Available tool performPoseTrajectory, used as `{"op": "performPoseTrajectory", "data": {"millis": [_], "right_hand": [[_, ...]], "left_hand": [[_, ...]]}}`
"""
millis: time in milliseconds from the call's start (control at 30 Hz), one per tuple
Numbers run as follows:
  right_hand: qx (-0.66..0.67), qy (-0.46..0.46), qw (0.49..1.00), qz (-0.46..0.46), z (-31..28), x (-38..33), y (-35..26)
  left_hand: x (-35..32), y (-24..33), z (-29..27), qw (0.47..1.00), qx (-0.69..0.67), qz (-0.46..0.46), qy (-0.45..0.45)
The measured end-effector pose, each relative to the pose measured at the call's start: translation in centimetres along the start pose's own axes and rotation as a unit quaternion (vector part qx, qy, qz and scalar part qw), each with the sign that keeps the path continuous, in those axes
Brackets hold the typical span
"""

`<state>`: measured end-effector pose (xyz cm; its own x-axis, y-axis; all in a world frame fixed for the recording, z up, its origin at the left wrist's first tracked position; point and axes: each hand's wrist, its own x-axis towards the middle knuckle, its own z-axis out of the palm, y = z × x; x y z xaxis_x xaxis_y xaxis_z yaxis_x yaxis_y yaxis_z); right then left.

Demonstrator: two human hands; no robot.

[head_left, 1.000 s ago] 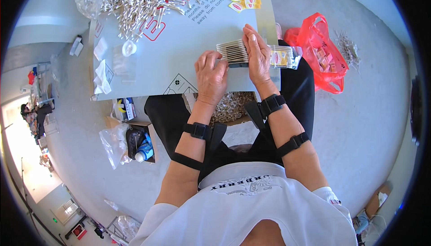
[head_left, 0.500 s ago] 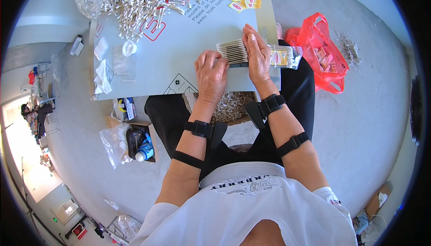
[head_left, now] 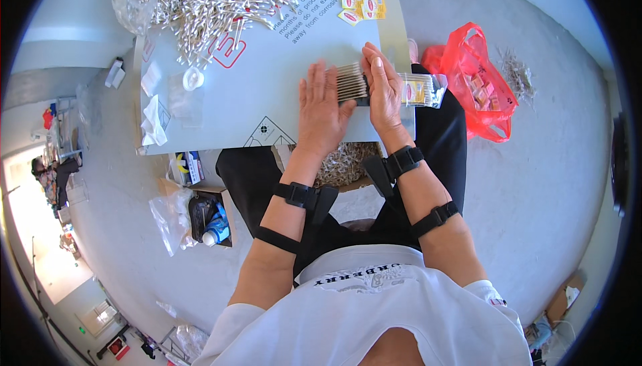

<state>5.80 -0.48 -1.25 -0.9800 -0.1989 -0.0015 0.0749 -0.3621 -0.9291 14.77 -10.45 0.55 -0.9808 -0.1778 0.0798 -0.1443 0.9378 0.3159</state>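
Note:
Cotton swabs [head_left: 351, 82] lie side by side in an even row near the table's right front corner. My left hand [head_left: 323, 108] rests flat with fingers outstretched against the row's left end. At the other end my right hand [head_left: 383, 93] stands on its edge, fingers straight, palm facing the swabs. Something dark shows beneath the row, mostly hidden. Just right of my right hand, a clear packet [head_left: 422, 90] with swabs and a yellow label juts past the table edge over my leg.
A big heap of loose swabs [head_left: 214, 5] covers the table's far left. Yellow cards [head_left: 363, 6] lie at the far right. A round white container [head_left: 193, 78] and clear bags [head_left: 184, 102] sit at left. Below are a swab-filled box [head_left: 341, 165] and a red plastic bag [head_left: 478, 85].
My left hand has gone from curled fingers at the row's left to lying flat and stretched against it. My right hand has hardly moved.

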Motion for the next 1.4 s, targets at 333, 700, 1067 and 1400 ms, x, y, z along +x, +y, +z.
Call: {"op": "performPoseTrajectory", "data": {"millis": [333,700,1067,1400], "right_hand": [[-0.038,-0.052,0.998,0.017,0.2,0.7,0.2],[-0.406,-0.208,0.880,-0.137,-2.5,-0.1,-4.8],[-0.650,-0.257,0.662,-0.271,-5.1,-1.5,-3.5],[-0.694,-0.041,0.684,-0.218,-7.7,-0.9,-5.8]], "left_hand": [[2.9,1.1,2.3,0.855,-0.458,-0.094,0.227],[1.1,-0.4,1.4,0.943,-0.283,0.010,0.173],[0.0,1.1,0.3,0.999,0.003,0.035,-0.015],[-0.4,0.9,0.3,0.998,0.013,0.019,-0.051]]}}
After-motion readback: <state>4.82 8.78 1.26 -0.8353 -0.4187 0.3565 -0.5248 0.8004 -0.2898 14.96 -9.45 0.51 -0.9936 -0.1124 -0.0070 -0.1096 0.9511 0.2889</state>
